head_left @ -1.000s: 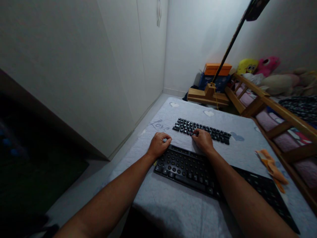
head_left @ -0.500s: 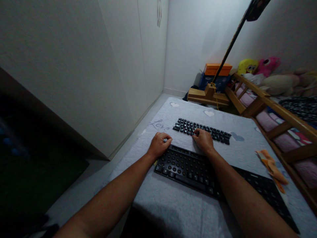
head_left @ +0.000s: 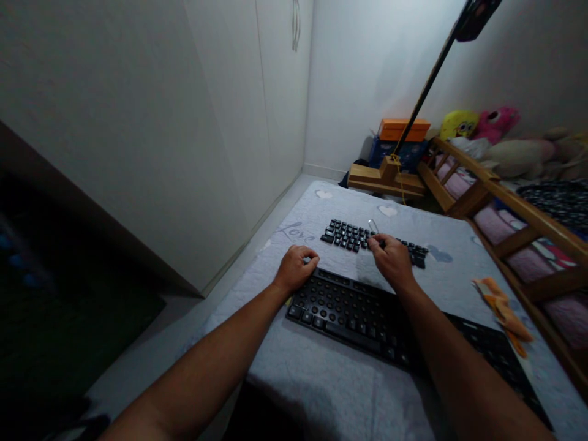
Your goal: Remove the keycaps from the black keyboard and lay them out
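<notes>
A black keyboard (head_left: 349, 300) lies on the cloth-covered table, many of its keycaps off and round key sockets bare; a bottom row and some others still have caps. My left hand (head_left: 296, 269) is curled closed at the keyboard's upper left corner, gripping its edge. Beyond the keyboard, loose black keycaps (head_left: 344, 236) lie in rows. Over the right part of these rows, my right hand (head_left: 390, 260) is closed in a pinch. A thin pale wire loop, which looks like a keycap puller (head_left: 373, 226), sticks out past its fingers. Whether a keycap is also in the pinch is hidden.
To the right lie a flat black panel (head_left: 500, 358), partly behind my forearm, and an orange cloth (head_left: 503, 306). A wooden bed rail (head_left: 514, 202) borders the right side. Pale cabinet doors (head_left: 220, 122) stand left. A wooden stand (head_left: 388, 177) with a pole is behind the table.
My right hand has shifted a little to the right over the keycap rows, and the wire loop now shows above its fingers. My left hand and the keyboard have stayed put.
</notes>
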Tool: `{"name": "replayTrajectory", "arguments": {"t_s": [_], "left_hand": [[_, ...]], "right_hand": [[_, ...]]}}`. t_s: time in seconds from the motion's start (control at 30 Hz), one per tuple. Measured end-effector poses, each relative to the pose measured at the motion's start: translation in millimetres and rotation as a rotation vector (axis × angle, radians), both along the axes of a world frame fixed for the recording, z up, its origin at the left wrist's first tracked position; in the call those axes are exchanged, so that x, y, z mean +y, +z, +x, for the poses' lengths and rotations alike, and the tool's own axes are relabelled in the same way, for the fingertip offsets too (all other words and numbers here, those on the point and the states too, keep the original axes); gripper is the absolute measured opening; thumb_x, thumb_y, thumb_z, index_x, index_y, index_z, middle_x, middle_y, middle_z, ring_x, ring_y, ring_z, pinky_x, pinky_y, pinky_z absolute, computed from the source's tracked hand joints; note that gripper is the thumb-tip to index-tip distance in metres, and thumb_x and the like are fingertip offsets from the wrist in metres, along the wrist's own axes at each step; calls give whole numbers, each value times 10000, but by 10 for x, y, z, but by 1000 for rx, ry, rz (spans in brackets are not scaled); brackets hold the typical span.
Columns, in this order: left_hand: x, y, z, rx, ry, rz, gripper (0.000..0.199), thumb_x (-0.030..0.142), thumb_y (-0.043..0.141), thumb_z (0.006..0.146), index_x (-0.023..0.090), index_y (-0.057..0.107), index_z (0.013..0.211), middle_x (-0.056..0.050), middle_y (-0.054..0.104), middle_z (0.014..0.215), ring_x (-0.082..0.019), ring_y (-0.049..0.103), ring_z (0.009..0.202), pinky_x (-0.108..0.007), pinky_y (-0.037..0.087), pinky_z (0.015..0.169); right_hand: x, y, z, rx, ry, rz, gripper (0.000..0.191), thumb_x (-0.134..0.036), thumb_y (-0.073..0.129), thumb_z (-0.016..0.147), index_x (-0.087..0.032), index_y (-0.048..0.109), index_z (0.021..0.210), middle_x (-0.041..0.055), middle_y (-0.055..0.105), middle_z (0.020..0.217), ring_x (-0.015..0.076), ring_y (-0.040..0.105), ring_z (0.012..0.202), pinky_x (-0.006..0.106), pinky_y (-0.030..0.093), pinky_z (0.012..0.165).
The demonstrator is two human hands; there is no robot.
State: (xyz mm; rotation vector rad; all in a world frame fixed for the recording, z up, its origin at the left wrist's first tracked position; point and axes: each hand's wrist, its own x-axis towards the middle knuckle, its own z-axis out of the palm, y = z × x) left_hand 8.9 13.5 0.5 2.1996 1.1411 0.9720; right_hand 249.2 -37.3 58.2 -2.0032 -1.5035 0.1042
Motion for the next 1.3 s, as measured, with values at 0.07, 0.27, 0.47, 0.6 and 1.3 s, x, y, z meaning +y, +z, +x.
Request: {"name": "replayTrajectory", "arguments": {"t_s": [0.07,0.27,0.47,0.6,1.3], "left_hand": [[-2,4,0,4,-1,1,99,196,624,822,195,719,793,-25,737,857,-198,634,897,-344,462,901],[-2,-6,-2,0,0,4,101,205,619,817,196,717,794,-25,735,856,-201,635,902,-347,463,907],[1,-10,-4,8,-6,-4,114,223,611,822,197,720,798,-28,735,863,-205,638,903,-352,467,901],[5,-3,-12,29,-26,-15,103,212,618,814,201,721,808,-24,734,872,-201,636,911,-348,463,916],[28,0,-24,2,-96,-40,87,182,618,790,192,702,809,-35,690,918,-194,617,950,-354,458,945]], "right_hand": [[-106,152,0,65,11,47,365,-398,426,848,-161,703,860,78,711,834,218,626,775,313,445,717],[-533,508,-60,498,98,201,287,-330,442,807,-176,682,777,53,639,732,173,549,670,279,435,609],[-1019,434,-179,562,156,-5,330,-425,422,915,-188,643,857,-35,429,534,126,401,480,241,320,450],[-1249,282,-316,460,210,-133,299,-460,497,899,-200,636,851,-31,501,582,129,458,520,232,370,479],[-1427,-63,-606,236,368,-88,150,-296,499,867,-202,607,823,-6,611,666,137,552,550,240,406,522]]}}
